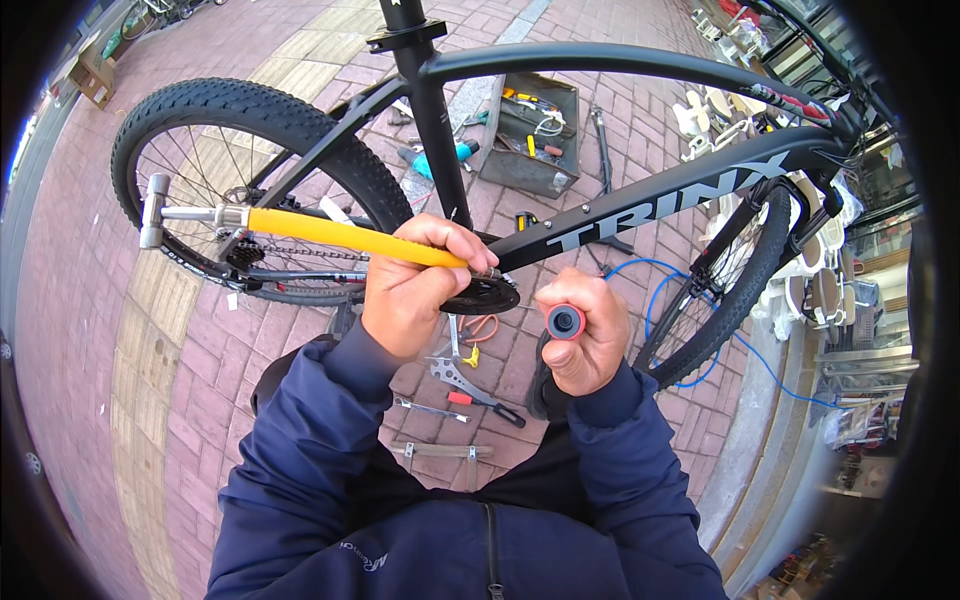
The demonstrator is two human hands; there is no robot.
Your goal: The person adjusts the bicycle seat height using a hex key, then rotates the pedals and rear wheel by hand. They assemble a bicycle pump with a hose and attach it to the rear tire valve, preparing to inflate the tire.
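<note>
Two closed hands beside a black metal bicycle [437, 130]
Left hand [415, 290] grips the butt of a yellow-handled, silver-headed hammer [340, 232], head leftward — probably for leverage; right hand [592, 325] wraps a red-rimmed, black-centred round handle [566, 322], end upward — likely for firm control.

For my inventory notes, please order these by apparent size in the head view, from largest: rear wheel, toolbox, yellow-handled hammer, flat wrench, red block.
1. Rear wheel
2. Toolbox and yellow-handled hammer, unranked: the hammer looks longer, the toolbox broader, and the hammer's nearness enlarges it.
3. Flat wrench
4. Red block
</note>
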